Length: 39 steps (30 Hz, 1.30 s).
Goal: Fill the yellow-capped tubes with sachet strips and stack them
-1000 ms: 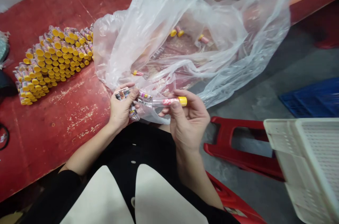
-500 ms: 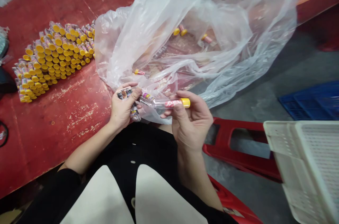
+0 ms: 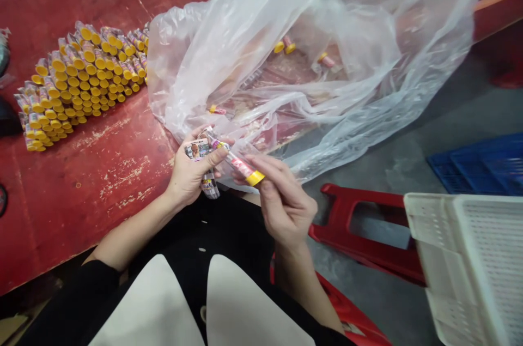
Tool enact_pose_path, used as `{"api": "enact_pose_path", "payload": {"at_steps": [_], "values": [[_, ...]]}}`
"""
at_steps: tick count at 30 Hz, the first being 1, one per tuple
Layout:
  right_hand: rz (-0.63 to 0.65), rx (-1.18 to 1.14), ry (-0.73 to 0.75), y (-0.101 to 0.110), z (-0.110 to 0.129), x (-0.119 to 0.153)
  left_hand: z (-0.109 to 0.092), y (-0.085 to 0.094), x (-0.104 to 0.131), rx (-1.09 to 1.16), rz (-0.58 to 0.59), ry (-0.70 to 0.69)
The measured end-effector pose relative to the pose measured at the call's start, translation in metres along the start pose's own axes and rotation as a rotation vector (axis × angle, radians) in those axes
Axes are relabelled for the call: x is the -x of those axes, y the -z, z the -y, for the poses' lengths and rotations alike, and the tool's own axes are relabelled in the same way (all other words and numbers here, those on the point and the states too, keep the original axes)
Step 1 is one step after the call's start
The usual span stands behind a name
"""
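My left hand (image 3: 190, 169) is closed around a bunch of small printed plastic sleeves (image 3: 197, 149), whose lower ends (image 3: 210, 187) stick out below the fingers. In my right hand (image 3: 286, 199), thumb and fingers pinch the yellow-capped end of a small clear tube (image 3: 241, 167) with pink and white contents. The tube slants up to the left, its far end at my left thumb by a printed sleeve. Whether it sits inside that sleeve I cannot tell. Just beyond both hands spreads a large clear plastic bag (image 3: 196, 68) with a few yellow-capped tubes (image 3: 218, 110) in it.
A stacked pile of yellow-capped tubes (image 3: 81, 79) lies on the worn red table (image 3: 122, 171) at the left. To the right are a red stool (image 3: 343, 215), a white plastic crate (image 3: 449, 259) and a blue crate (image 3: 478, 163) on the floor.
My right hand has moved left and slightly down, turning the tube from level to slanted with its cap low. The tube is now closer to my left hand.
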State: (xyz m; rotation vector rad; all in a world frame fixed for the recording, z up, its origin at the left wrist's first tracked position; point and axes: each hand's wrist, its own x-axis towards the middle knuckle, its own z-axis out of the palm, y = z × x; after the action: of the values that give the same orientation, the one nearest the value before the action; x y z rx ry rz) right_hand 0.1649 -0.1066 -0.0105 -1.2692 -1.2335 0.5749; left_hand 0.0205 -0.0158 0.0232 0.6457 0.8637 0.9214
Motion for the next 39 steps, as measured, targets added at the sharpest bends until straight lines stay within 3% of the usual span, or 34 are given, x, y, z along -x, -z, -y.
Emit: {"api": "enact_pose_path", "payload": {"at_steps": [4, 8, 12, 18, 22, 27, 31, 35, 37, 39], "values": [[0.07, 0.032, 0.101, 0.0, 0.006, -0.004, -0.002, 0.006, -0.002, 0.006, 0.02, 0.07], [0.044, 0.113, 0.202, -0.011, 0.011, -0.009, -0.007, 0.012, -0.001, -0.05, 0.045, 0.033], [0.011, 0.077, 0.208, -0.024, 0.011, -0.012, -0.012, 0.015, 0.007, -0.119, 0.077, 0.006], [-0.19, 0.043, 0.156, -0.042, 0.018, -0.018, -0.012, 0.016, 0.02, -0.068, 0.024, -0.019], [-0.2, 0.01, 0.159, -0.048, 0.021, -0.02, -0.012, 0.019, 0.023, -0.027, -0.001, 0.004], [-0.206, 0.015, 0.178, -0.052, 0.018, -0.021, -0.012, 0.03, 0.022, -0.119, 0.097, -0.049], [-0.188, 0.053, 0.197, -0.058, 0.016, -0.023, -0.016, 0.036, 0.02, -0.112, 0.089, -0.068], [-0.142, 0.028, 0.158, -0.08, 0.015, -0.038, -0.023, 0.048, 0.013, -0.001, -0.047, -0.071], [-0.091, -0.005, 0.163, -0.104, 0.014, -0.06, -0.029, 0.062, 0.007, 0.134, -0.2, -0.062], [-0.035, -0.038, 0.214, -0.144, 0.014, -0.093, -0.036, 0.081, 0.001, 0.321, -0.401, -0.041]]}}
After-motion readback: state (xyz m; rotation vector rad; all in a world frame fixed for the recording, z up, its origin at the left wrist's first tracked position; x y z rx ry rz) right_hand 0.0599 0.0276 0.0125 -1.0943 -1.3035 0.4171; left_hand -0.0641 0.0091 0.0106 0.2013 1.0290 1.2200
